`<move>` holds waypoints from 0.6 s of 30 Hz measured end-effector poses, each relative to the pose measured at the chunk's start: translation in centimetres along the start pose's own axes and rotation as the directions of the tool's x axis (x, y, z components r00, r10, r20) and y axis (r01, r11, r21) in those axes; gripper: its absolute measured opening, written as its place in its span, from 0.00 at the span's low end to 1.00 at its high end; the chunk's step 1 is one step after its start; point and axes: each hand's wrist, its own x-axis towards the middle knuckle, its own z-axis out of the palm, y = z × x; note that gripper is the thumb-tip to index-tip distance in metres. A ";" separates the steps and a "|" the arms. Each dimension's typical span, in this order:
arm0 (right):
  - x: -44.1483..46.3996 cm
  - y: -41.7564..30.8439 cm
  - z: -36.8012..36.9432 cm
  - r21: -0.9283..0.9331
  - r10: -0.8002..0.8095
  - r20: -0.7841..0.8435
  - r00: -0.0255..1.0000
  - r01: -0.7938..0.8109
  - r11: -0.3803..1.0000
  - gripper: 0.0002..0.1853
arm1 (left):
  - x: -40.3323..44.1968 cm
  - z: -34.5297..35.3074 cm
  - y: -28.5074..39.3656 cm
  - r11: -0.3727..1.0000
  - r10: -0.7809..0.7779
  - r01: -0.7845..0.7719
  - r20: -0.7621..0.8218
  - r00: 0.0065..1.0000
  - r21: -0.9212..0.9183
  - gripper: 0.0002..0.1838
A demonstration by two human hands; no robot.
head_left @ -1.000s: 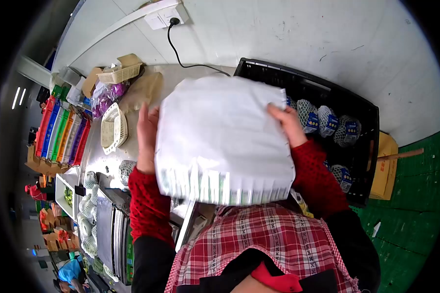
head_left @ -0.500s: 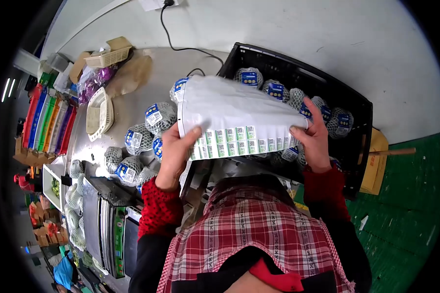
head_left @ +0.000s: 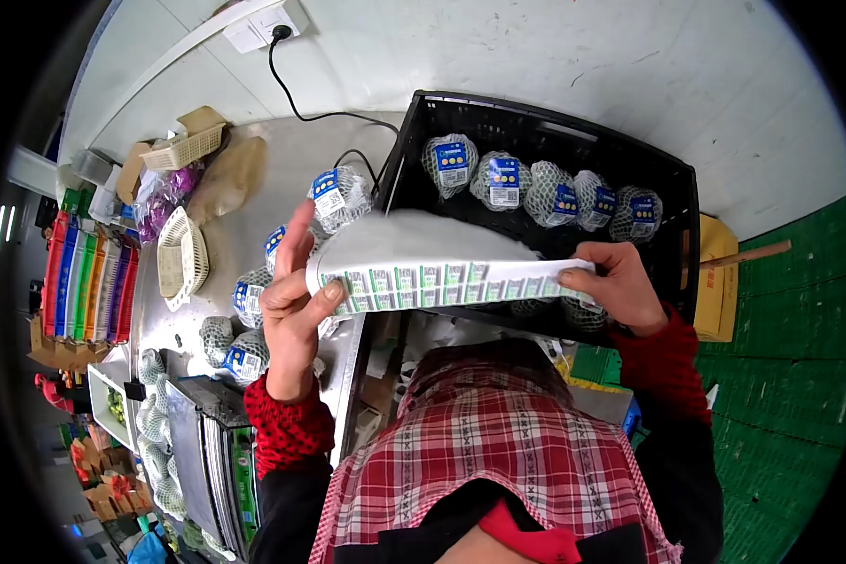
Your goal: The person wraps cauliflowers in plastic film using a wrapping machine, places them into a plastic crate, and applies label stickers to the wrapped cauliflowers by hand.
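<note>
A white label sheet (head_left: 423, 246) stretches between my two hands, curled over at its far side. Rows of small green and white stickers with printed codes run along its near edge. My left hand (head_left: 296, 305) pinches the left end between thumb and fingers, with the index finger raised. At the right end, my right hand (head_left: 620, 287) grips the sheet with the thumb on top. Beyond it, a black crate (head_left: 555, 117) holds several net-wrapped round items (head_left: 503, 181) with blue labels. More netted items (head_left: 340, 197) stand on the metal table near my left hand.
Two cream baskets (head_left: 180, 254) (head_left: 193, 146) sit at the table's left, beside a purple bag (head_left: 167, 202). A black cable (head_left: 296, 105) runs from the wall socket to the crate. A stack of dark panels (head_left: 197, 461) stands at lower left; green flooring (head_left: 780, 404) lies right.
The sheet has come lower and its far part has curled over, so less of its white face shows. My left hand has shifted left, and its index finger has lifted.
</note>
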 end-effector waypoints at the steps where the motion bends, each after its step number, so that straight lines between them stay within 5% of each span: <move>1: -0.3 -0.1 -0.3 0.006 0.001 -0.003 1.000 -0.001 1.000 0.10 | 0.1 -0.2 0.5 1.000 -0.001 0.001 0.006 1.000 0.003 0.08; 3: -0.9 -0.1 -0.9 0.133 0.056 0.168 0.984 -0.079 0.988 0.11 | 0.2 -0.3 1.6 0.999 0.005 -0.009 0.122 0.993 0.032 0.08; 4: -0.8 0.0 -1.8 -0.092 0.009 0.229 0.973 0.012 0.996 0.16 | 0.1 0.3 2.6 0.995 -0.009 -0.002 0.115 0.993 0.097 0.08; 5: -0.7 -0.5 -1.9 -0.088 0.010 0.219 0.976 0.009 0.996 0.16 | -0.1 0.6 3.0 0.996 -0.008 -0.004 0.126 0.992 0.094 0.08; 6: -0.6 -1.4 -1.5 -0.282 -0.271 0.080 0.959 0.282 0.917 0.21 | -0.3 1.0 3.4 0.991 -0.044 0.032 0.086 0.995 0.131 0.07; 7: -0.6 -2.5 -0.9 -0.493 -0.542 -0.001 0.840 0.471 0.731 0.29 | -0.3 1.5 3.6 0.983 -0.082 0.073 0.047 0.995 0.167 0.07; 10: -0.2 -5.5 3.0 -0.235 -0.483 0.092 0.871 0.490 0.839 0.43 | -0.4 3.6 4.0 0.978 -0.089 0.071 0.084 0.992 0.195 0.06; 16: 1.0 -3.3 5.4 0.037 -0.462 0.067 0.884 0.460 0.887 0.21 | -0.6 2.8 5.3 0.957 -0.052 0.008 0.146 0.988 0.291 0.05; 18: 0.2 -4.5 5.4 -0.035 -0.529 0.093 0.844 0.533 0.845 0.19 | -0.4 2.2 7.8 0.956 -0.063 0.022 0.131 0.989 0.294 0.06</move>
